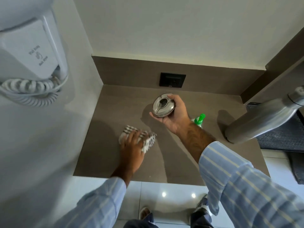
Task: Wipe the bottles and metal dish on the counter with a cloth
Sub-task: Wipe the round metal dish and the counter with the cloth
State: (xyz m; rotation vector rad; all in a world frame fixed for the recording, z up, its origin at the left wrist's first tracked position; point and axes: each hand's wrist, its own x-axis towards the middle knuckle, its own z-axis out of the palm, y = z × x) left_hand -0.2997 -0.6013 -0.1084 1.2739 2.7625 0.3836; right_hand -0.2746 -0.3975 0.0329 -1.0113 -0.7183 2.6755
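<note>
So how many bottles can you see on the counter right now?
2. A tall metal bottle stands at the counter's right side, and a green-capped bottle sits partly hidden behind the right hand that holds the metal dish. That arm could hide more.

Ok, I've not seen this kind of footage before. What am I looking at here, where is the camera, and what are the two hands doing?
There is no machine here: a person wears one wide-angle camera on the head, looking down at their own arms, so the edges look bent. Below is a brown counter in a corner, with a black wall socket behind it. The right hand holds a round metal dish lifted off the counter, fingers curled round its rim. The left hand presses flat on a striped cloth lying on the counter; it looks blurred. A bottle with a green cap stands partly hidden behind the right wrist, and a metal bottle stands at the right. A wall hair dryer hangs at the left.
</note>
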